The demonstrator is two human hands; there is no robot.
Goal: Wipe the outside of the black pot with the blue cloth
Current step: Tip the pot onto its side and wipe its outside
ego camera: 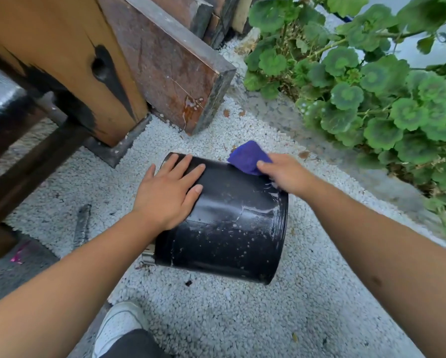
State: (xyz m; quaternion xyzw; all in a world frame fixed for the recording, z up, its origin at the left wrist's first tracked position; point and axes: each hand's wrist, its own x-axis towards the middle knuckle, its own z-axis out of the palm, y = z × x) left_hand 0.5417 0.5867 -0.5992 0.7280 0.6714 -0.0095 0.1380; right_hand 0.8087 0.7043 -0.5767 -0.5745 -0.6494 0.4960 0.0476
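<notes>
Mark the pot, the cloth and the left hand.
pot (229, 228), head view, on its wet black side wall.
cloth (247, 157), head view, on the bunched blue fabric.
left hand (168, 192), head view, on its back.

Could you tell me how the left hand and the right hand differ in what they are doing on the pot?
The left hand lies flat, fingers straight, on the black pot; the right hand grips the blue cloth. The left sits by the narrower end, the right at the far edge. Both touch the pot's outside.
</notes>
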